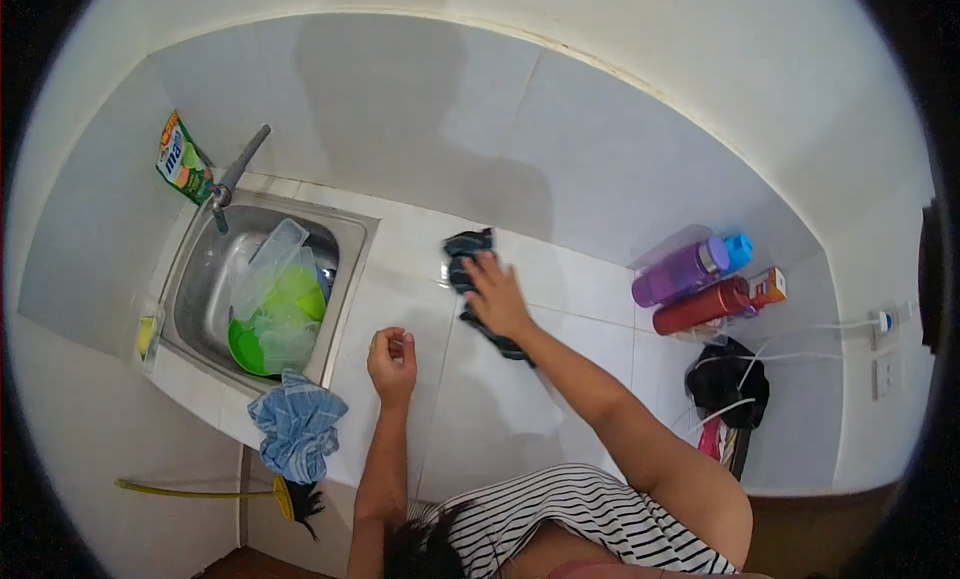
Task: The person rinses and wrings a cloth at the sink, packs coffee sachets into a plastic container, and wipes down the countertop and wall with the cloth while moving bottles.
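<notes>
My right hand (495,294) lies with spread fingers on a dark patterned cloth (468,245), pressing it against the white tiled counter (400,269). One end of the cloth sticks out toward the wall and another part trails below my palm. Over the counter between the sink and the cloth is my left hand (392,364), its fingers curled in and nothing visible in them. A crumpled blue cloth (298,425) hangs over the counter's front edge, to the left of my left forearm.
At left, the steel sink (205,289) holds green and clear plastic containers under a faucet (228,184). A soap pouch (183,159) leans behind it. At right stand a purple bottle (680,274), a red bottle (700,307), a black bag (728,384) and white cables.
</notes>
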